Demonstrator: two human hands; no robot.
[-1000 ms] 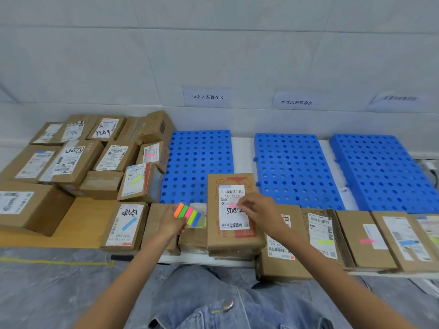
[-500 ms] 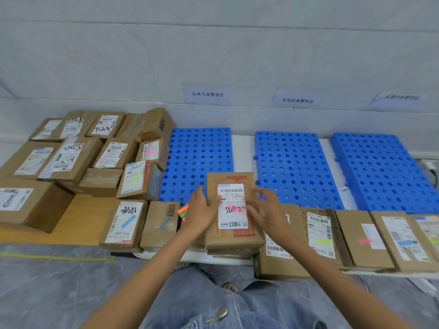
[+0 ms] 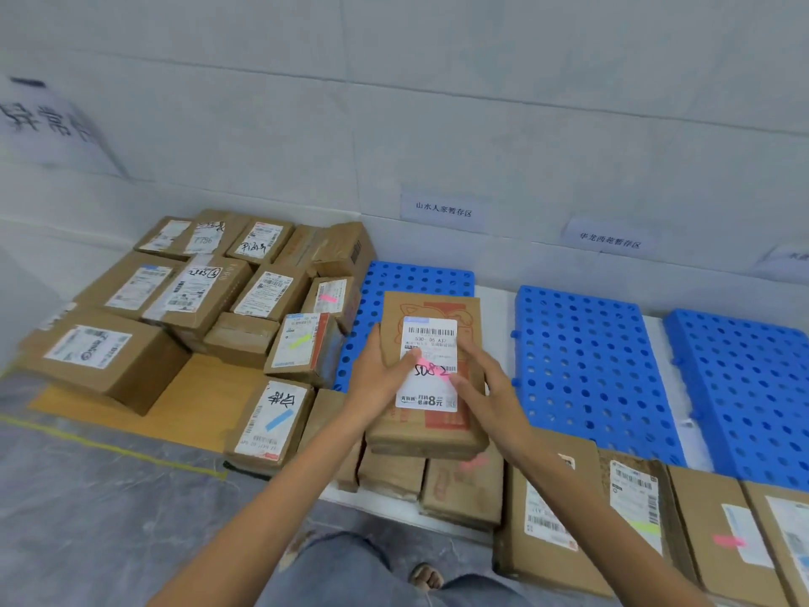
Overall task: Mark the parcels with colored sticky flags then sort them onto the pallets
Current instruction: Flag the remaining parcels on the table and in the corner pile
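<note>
The parcel [image 3: 437, 435] is a flat brown cardboard box, longer than it is wide. Its long side points away from the person, toward the wall. It is held up in the air, above the near row of boxes [image 3: 464, 488] and over the front edge of the left pallet [image 3: 416, 278].

A smooth white label [image 3: 431, 335] with a barcode is stuck on top. A thin pink flag [image 3: 435, 372] lies across the label, so I think the marking is done and the sorting comes next.

The left hand [image 3: 376, 381] grips the left edge, with its thumb on top of the label. The right hand [image 3: 494, 396] rests on the right side with its fingers laid over the top. I cannot tell if its other fingers curl under the box.

The left pallet is the closest one. It lies straight ahead, just past the far end of the parcel. The middle pallet [image 3: 582, 365] is off to the right, on the right hand's side, and the right pallet [image 3: 744, 396] is farther that way. All three are hard blue plastic full of round holes. None has a parcel on it yet.

Paper signs [image 3: 442, 209] hang on the white wall behind the pallets. A pile of brown boxes [image 3: 197, 295] sits to the left on a wooden board [image 3: 197, 396].
</note>
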